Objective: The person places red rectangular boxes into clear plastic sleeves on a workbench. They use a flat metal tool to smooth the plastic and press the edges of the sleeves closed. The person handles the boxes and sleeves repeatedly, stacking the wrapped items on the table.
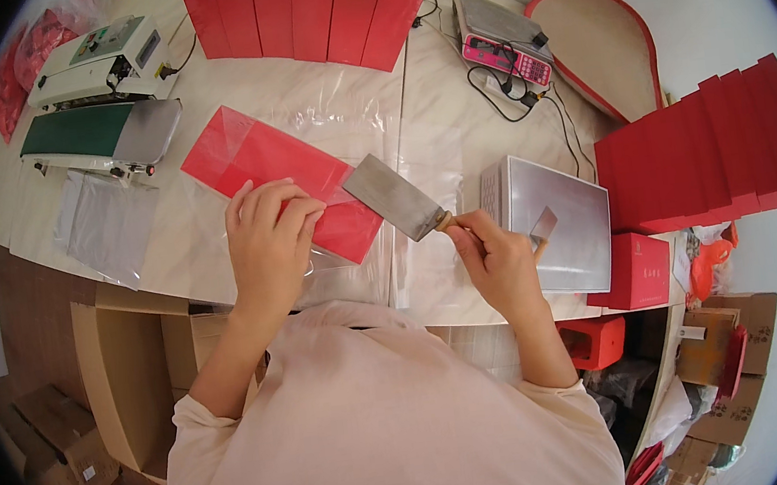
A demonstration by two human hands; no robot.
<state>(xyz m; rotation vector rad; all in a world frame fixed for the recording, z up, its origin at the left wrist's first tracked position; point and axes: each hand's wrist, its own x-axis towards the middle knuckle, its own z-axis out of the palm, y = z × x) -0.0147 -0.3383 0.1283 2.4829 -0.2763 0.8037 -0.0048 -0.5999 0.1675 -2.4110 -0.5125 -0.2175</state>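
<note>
Beige shirt [385, 425] nearest, left hand [268, 235] bent over red box [288, 161], grip unclear, right hand [493, 254] pinching scraper [391, 195].

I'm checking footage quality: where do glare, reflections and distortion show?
Head view: fisheye distortion bows the front edge of the table; head view: glare streaks the clear plastic film; head view: the shiny silver box top seems to mirror the flat-bladed tool in the right hand.
</note>
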